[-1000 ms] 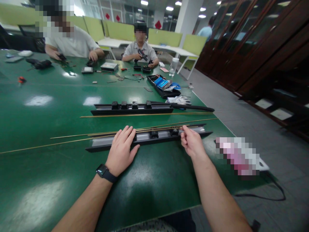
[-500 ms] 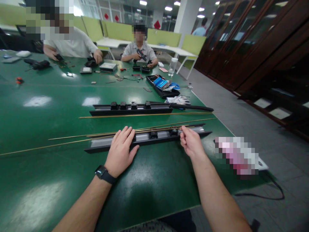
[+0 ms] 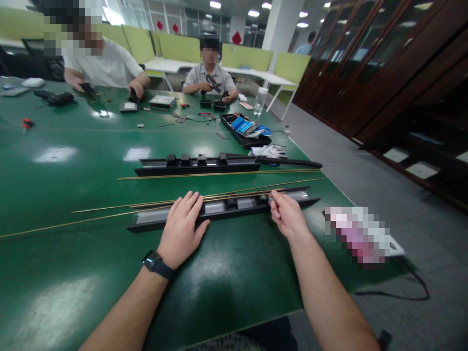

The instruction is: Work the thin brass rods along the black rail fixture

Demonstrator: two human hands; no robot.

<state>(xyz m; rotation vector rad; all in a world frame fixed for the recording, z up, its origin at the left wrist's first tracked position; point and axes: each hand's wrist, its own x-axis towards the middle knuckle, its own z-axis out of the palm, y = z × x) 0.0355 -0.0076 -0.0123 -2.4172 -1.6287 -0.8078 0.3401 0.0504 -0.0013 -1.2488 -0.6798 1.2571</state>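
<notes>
A long black-and-grey channel lies crosswise in front of me, with black blocks set inside it. Thin brass-coloured rods run along and over it, sticking out far to the left. My left hand rests flat across the channel and the rods, fingers stretched out, covering part of both. At the channel's right part, my right hand is closed in a pinch beside a black block. A small greyish bit shows at its fingertips, too small to name.
Behind lies a second channel with several black blocks, more rods in front of it. Further back are gloves and a black tray. A power strip-like white item lies right. Two people work across the green table.
Both hands keep practically the same place on the channel and rods. The whole view shifts slightly left. Across the table, the left co-worker's hand and the dark part by it have moved a little.
</notes>
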